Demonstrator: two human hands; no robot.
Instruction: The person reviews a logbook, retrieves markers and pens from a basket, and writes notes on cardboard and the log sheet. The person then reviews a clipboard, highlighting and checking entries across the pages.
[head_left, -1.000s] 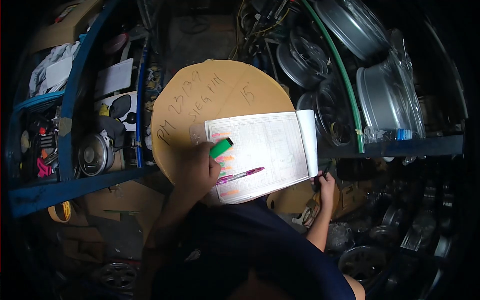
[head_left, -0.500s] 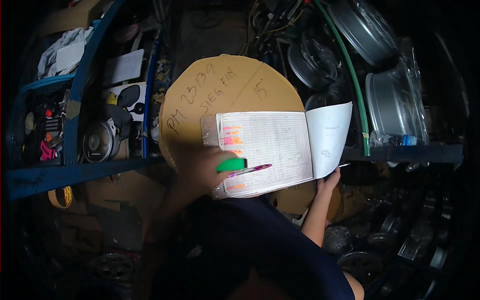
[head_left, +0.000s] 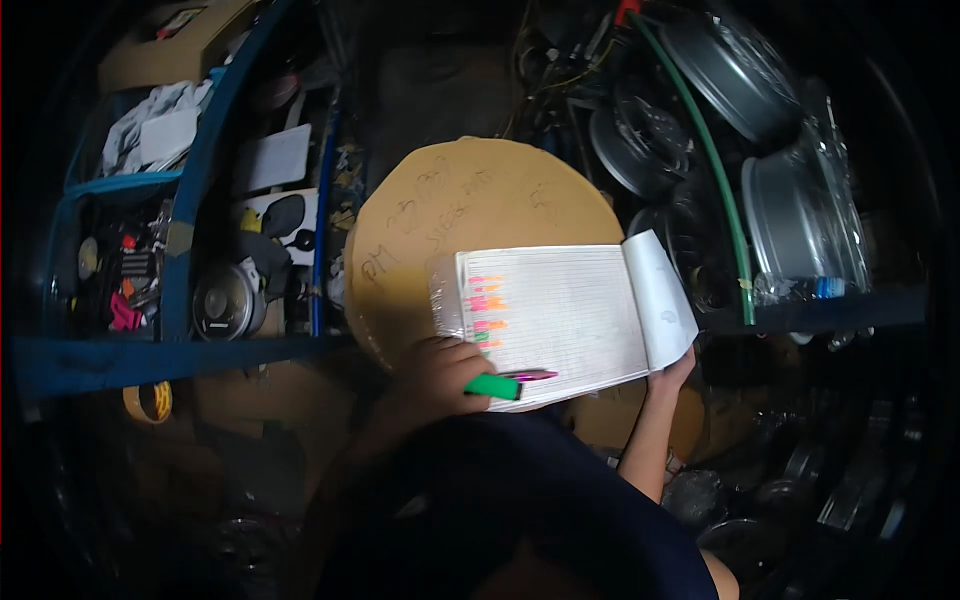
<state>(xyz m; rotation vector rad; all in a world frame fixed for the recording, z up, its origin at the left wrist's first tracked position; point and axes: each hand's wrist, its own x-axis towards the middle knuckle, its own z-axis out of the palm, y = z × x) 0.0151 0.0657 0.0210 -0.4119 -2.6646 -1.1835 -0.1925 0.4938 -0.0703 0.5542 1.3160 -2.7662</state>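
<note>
the left hand (head_left: pixel 447 375) is curled; the right hand (head_left: pixel 678 372), partly hidden, seems bent.

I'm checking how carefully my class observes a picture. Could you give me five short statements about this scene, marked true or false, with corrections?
1. The left hand holds a green marker. True.
2. The right hand is on a wheel rim. False: the right hand is at the lower corner of the raised page.
3. The round cardboard has handwriting on it. True.
4. The coloured marks run down the right side of the open page. False: the coloured marks are along the left side of the open page.
5. A purple pen shows against the open page. True.
</note>
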